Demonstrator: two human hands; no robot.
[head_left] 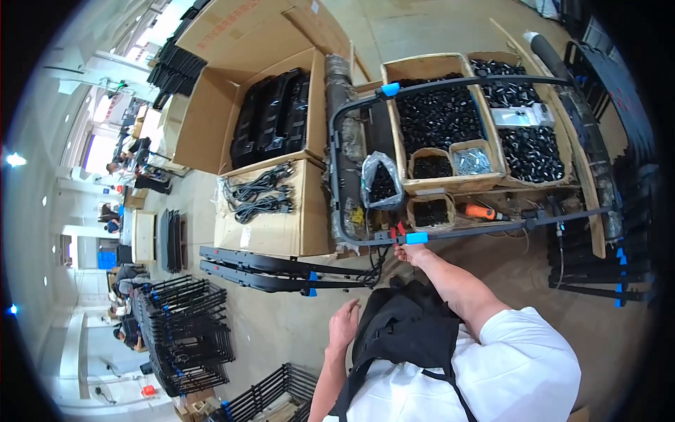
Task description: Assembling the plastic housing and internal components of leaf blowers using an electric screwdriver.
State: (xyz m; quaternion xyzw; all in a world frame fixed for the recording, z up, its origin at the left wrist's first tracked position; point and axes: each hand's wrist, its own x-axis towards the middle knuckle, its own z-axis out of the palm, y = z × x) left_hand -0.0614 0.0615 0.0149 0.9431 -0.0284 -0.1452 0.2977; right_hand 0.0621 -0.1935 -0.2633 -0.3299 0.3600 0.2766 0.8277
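Observation:
A black tubular frame (pixel 464 235) with rounded corners lies across the workbench in front of me. My right hand (pixel 409 254) is closed at its near bar, beside a blue sleeve (pixel 416 238) and a red clip (pixel 399 229). The fingertips are partly hidden at the bar. Another blue sleeve (pixel 390 89) sits on the far bar. Away from the frame, my left hand (pixel 344 323) hangs beside my black apron (pixel 394 330), its fingers loosely bent and nothing visible in it. Black cables (pixel 377 271) hang below the near left corner.
Wooden bins (pixel 443 184) of black parts stand on the bench, with a bag (pixel 382 181) and an orange-black power tool (pixel 479 211). At left are an open carton (pixel 204 119) and a cable-topped box (pixel 309 204). Stacked black frames (pixel 186 330) stand on the floor; people work beyond.

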